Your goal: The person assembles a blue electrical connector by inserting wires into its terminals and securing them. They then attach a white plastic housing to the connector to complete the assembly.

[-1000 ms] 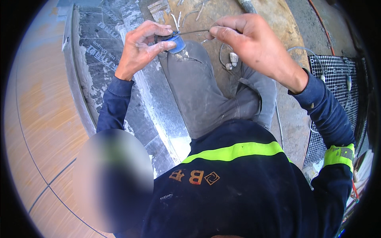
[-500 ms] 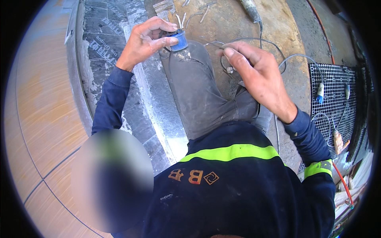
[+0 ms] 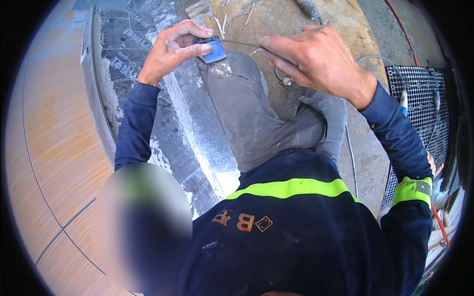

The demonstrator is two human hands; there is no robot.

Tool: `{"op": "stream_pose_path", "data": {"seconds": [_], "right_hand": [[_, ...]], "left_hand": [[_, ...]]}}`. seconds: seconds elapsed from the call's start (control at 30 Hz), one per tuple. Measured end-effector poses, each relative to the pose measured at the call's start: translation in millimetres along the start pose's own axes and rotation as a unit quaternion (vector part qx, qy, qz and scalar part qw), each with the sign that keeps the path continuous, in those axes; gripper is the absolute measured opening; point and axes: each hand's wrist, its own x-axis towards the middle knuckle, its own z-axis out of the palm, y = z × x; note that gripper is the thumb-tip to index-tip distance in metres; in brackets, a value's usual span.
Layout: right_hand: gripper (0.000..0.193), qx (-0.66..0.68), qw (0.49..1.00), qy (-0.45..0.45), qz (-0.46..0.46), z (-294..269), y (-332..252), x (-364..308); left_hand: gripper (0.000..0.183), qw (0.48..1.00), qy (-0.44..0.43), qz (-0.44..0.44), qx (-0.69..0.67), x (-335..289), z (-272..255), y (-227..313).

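Note:
My left hand (image 3: 173, 50) pinches a short blue cylindrical plug part (image 3: 215, 52) between thumb and fingers, just above my grey-trousered knee (image 3: 232, 81). A thin grey cable (image 3: 239, 43) runs from the dark top of this part across to my right hand (image 3: 316, 61). The thumb and fingers of my right hand are closed on the cable, with the back of the hand hiding some of it. A whitish stripped-looking end shows by the fingertips. Below that hand, a small pale fitting (image 3: 287, 81) sits on a loop of cable by my leg.
Cut pieces of pale cable sheath (image 3: 239, 18) lie on the brown board (image 3: 276, 24). A grey-handled tool (image 3: 309, 9) is at the far edge. On the right are a black perforated mat (image 3: 419, 84), a blue-and-white connector (image 3: 404, 102) and an orange hose (image 3: 402, 27). A large tan panel (image 3: 59, 148) stands left.
My right hand has moved up and turned knuckles-up, and the cable now stretches to the blue plug part. My left hand has shifted slightly left, still holding the part.

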Motion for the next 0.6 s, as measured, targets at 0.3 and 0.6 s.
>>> {"op": "stream_pose_path", "data": {"seconds": [0.3, 0.6], "right_hand": [[0.030, -0.050, 0.997, 0.005, -0.060, -0.8, 3.6, 3.2], [0.031, -0.045, 0.996, 0.024, -0.071, -0.5, 6.7, 5.9]], "left_hand": [[0.027, 1.000, 0.002, 0.009, -0.019, -4.7, 0.1, -4.1], [0.028, 1.000, 0.005, 0.011, -0.014, -5.3, 1.7, -2.3]]}}
